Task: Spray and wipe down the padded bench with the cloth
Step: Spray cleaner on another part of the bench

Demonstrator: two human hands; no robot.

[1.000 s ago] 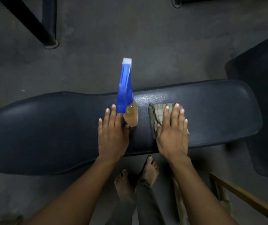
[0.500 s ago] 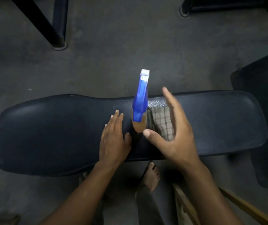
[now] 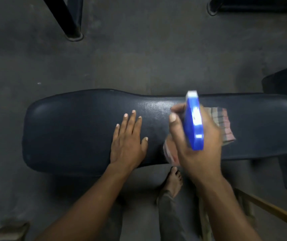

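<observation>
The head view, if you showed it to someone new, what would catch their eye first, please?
The bright blue spray bottle stands out most, gripped in the right hand above the right half of the dark padded bench. Next comes the left hand, lying flat and open on the bench's middle. A checked cloth lies on the bench, partly hidden behind the right hand.

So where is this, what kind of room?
Probably a gym or workout room: a long padded bench stands on a dark floor, with black metal frame legs nearby. I cannot be sure.
</observation>
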